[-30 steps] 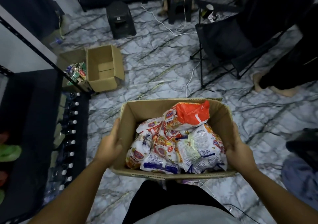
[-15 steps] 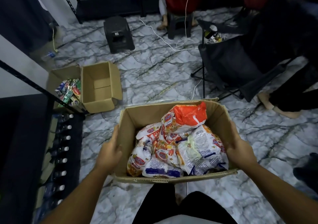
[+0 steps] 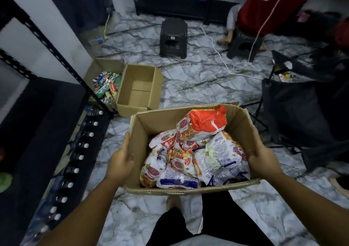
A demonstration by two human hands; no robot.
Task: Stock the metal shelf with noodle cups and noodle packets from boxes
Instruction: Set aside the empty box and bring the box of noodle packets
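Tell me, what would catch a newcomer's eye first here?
First, the cardboard box in the middle, gripped at its sides by the left hand and right hand and heaped with noodle packets, a bright orange packet on top. Beyond it to the left, an empty box sits open on the marble floor, next to a heap of green packets by the metal shelf.

The box (image 3: 151,125) hides fingertips of left hand (image 3: 120,162) and right hand (image 3: 262,157) (lower noodle packets (image 3: 188,164) buried).
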